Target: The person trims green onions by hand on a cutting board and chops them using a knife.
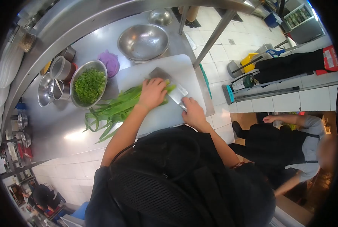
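A bunch of long green stalks (112,109) lies across a white cutting board (184,68) on a steel counter. My left hand (152,92) presses down on the bunch near its cut end. My right hand (193,111) grips the handle of a broad cleaver (165,80), whose blade rests at the end of the stalks just beyond my left fingers. A steel bowl (76,77) holding chopped greens (89,86) stands left of the board.
A large empty steel bowl (143,41) and a purple cloth (109,62) sit behind the board. Small steel cups and bowls (55,85) cluster at the left. Another person in dark clothes (290,147) stands to my right.
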The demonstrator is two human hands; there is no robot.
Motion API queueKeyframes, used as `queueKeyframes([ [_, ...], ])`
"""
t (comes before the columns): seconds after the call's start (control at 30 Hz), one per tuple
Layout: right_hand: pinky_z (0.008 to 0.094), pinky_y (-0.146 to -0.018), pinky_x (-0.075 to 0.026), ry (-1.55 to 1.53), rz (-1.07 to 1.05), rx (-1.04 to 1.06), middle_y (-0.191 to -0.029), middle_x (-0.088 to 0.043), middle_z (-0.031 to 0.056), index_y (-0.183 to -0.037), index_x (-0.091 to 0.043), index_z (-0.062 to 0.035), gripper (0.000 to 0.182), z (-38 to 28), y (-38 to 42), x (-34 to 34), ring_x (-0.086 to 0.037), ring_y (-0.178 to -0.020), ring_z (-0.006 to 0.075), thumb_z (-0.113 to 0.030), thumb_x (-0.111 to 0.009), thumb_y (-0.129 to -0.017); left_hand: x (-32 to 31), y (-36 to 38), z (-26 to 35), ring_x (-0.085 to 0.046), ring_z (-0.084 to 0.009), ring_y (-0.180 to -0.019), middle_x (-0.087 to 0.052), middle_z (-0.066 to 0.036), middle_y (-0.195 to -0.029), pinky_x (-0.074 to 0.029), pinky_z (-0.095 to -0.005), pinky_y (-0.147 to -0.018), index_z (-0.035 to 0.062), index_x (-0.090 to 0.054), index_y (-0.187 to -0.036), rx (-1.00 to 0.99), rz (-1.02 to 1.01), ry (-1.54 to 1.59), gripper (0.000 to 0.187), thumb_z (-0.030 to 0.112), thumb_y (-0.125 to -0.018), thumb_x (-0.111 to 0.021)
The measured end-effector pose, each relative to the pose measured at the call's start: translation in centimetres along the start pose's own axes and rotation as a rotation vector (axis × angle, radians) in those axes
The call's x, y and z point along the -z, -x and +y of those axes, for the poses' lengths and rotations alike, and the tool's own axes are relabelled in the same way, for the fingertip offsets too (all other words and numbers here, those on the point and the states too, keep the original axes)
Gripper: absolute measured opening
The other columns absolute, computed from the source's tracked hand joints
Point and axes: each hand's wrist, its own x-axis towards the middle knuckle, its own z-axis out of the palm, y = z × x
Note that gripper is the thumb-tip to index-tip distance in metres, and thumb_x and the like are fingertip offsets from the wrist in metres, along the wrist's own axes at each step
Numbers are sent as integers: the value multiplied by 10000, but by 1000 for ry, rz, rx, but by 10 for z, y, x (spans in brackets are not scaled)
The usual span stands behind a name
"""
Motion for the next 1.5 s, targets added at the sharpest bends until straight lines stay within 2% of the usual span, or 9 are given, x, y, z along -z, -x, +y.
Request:
queueKeyframes([
  [0.1,527,-871,-533,66,2,-84,-1125,-597,179,-1225,-571,-108,442,16,9,21,-631,-1032,424,-43,-670,-799,7,9,-8,-607,-330,-1144,-658,-95,-1160,-420,-511,-1041,93,-680,-1040,31,248,59,172,202,-914,-719],
  [0.37,503,-823,-539,30,113,-258,-1071,-634,179,-1235,-575,-93,474,37,37,56,-666,-959,414,-40,-667,-774,4,-10,-41,-618,-348,-1075,-663,-104,-1122,-458,-503,-955,71,-731,-1097,210,100,-43,227,208,-948,-629],
  [0.43,479,-806,-532,-184,47,-364,-961,-654,206,-1288,-559,-85,477,37,40,57,-672,-896,408,-79,-691,-829,-1,-12,-38,-618,-348,-1086,-668,-103,-1136,-464,-505,-957,72,-748,-1093,257,-30,-125,243,224,-960,-613],
  [0.6,485,-796,-525,-468,12,-329,-949,-675,256,-1349,-517,-28,459,12,45,38,-674,-883,437,-221,-689,-969,-14,-14,-32,-615,-331,-1133,-675,-95,-1180,-469,-500,-985,115,-775,-1039,177,275,-80,232,256,-970,-603],
  [0.67,434,-679,-524,-465,-104,-362,-750,-620,159,-1359,-509,-18,415,20,42,20,-670,-736,272,-198,-638,-1008,-10,-17,-27,-613,-328,-1139,-677,-84,-1177,-468,-507,-991,123,-763,-1053,236,142,-57,221,257,-968,-609],
  [0.7,509,-707,-531,-319,-40,-244,-822,-670,249,-1377,-493,-8,423,16,40,21,-698,-780,410,-216,-604,-1026,-11,-18,-25,-610,-325,-1145,-679,-73,-1174,-467,-514,-996,130,-752,-1068,296,24,-35,213,258,-966,-615],
  [0.8,579,-811,-507,-202,-113,-299,-947,-687,324,-1357,-502,-5,417,-1,36,35,-666,-940,525,-230,-597,-1020,-18,-15,-16,-604,-312,-1155,-672,-43,-1179,-470,-529,-987,146,-727,-1102,387,1,-20,197,222,-951,-628],
  [1.0,598,-788,-524,-40,-264,-220,-955,-702,295,-1362,-478,-26,417,-35,34,47,-677,-900,517,-224,-584,-1011,-28,-8,-7,-598,-294,-1158,-651,-28,-1197,-482,-530,-939,176,-702,-1146,141,-21,-109,257,142,-896,-656],
  [1.5,610,-792,-508,-119,-200,-235,-926,-697,328,-1381,-464,5,422,-34,21,50,-668,-897,527,-186,-573,-1020,-35,-12,-19,-601,-277,-1109,-650,-8,-1113,-468,-493,-939,153,-724,-978,64,-17,-18,117,148,-891,-646],
])
